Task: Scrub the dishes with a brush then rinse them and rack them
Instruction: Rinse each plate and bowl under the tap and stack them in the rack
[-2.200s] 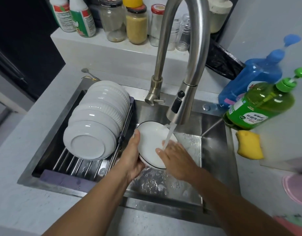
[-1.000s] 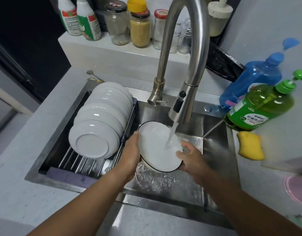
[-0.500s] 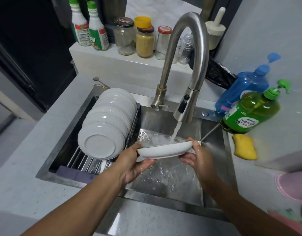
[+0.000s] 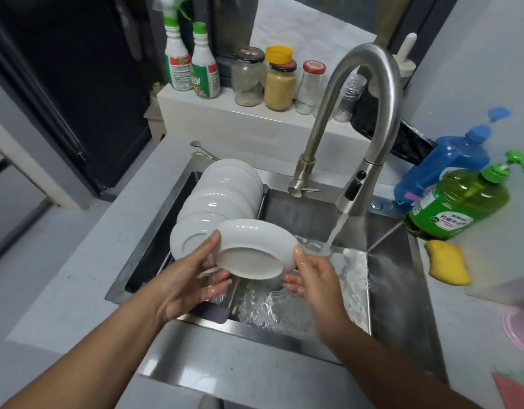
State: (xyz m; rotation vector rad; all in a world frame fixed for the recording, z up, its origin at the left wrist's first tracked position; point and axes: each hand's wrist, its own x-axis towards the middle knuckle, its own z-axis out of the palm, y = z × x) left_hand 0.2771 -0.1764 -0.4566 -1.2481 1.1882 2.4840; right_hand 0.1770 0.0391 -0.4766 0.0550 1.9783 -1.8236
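Note:
A white plate [image 4: 251, 255] is held over the sink [image 4: 396, 278] with its underside turned toward me. My left hand [image 4: 192, 278] grips its left rim, thumb on top and fingers beneath. On the right rim my right hand [image 4: 309, 276] holds it the same way. The plate hangs just right of a row of white bowls [image 4: 222, 199] stacked on edge in the rack [image 4: 166, 261] across the sink's left half. Water runs from the faucet [image 4: 361, 184] into the basin, right of the plate. No brush is in view.
A yellow sponge [image 4: 448, 264], a green soap bottle [image 4: 458, 205] and a blue bottle [image 4: 449, 166] sit on the right counter. Jars [image 4: 280, 84] and spray bottles [image 4: 192, 66] line the back ledge. A pink item [image 4: 520, 329] lies at the right edge.
The plate went from facing up under the stream to flipped over, and both hands moved it left out of the water toward the racked bowls. The camera tilted up.

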